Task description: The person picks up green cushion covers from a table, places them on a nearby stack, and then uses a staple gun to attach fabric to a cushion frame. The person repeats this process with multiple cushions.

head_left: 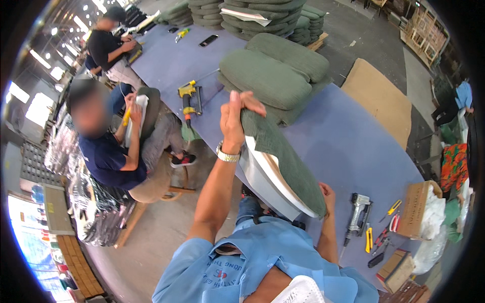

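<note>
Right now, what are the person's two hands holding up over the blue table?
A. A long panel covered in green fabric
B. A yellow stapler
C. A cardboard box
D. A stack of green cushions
A: the left hand grips the top end of the green fabric panel and the right hand supports its lower end, above the blue table.

1. A broad bare stretch of the blue counter (343, 146) lies open between the stacked green cushions (273, 76) and the tools at the near right end.
2. A grey staple gun (357, 212), a yellow knife (368, 239), pliers (385, 237) and a cardboard box (414, 209) crowd that near right corner.
3. A yellow staple gun (189, 98) sits on the counter's left edge, just beside the cushions.
4. A seated co-worker (116, 151) blocks the floor to the left.
</note>
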`<move>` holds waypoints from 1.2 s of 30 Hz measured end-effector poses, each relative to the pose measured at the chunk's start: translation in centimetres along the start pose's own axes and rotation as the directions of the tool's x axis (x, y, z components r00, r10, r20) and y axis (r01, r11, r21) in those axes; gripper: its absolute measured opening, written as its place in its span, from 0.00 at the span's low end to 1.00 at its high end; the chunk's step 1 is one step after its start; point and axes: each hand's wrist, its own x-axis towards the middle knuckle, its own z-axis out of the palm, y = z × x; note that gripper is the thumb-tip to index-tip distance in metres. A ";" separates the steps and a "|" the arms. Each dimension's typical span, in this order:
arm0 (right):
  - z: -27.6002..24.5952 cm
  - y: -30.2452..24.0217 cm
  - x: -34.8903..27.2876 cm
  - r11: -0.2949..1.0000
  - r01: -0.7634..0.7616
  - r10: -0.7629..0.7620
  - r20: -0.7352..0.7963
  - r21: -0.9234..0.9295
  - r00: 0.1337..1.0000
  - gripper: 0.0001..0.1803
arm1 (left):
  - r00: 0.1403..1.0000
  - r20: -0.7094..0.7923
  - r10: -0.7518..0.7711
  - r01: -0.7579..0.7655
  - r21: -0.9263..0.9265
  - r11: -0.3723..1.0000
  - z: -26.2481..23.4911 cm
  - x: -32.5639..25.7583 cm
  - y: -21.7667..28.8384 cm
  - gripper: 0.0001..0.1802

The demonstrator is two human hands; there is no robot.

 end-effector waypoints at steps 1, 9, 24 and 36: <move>-0.9 0.0 0.6 0.982 0.019 -0.013 0.036 -0.188 0.999 0.19 | 0.999 0.033 0.019 -0.017 -0.038 0.999 -0.2 -0.8 -1.4 0.45; 7.2 -21.6 -0.2 0.880 0.472 -0.465 0.272 0.042 0.842 0.28 | 0.981 0.193 -0.022 0.087 -0.339 0.937 5.5 -1.0 -1.4 0.48; 12.0 -32.1 -4.0 0.592 0.669 -0.769 0.067 0.449 0.635 0.43 | 0.916 0.218 -0.336 0.361 -0.086 0.929 9.5 -1.9 3.2 0.35; 12.9 -35.5 -2.4 0.739 0.467 -0.628 0.248 0.485 0.738 0.40 | 0.889 0.227 -0.399 0.420 -0.053 0.906 9.3 -5.0 6.2 0.39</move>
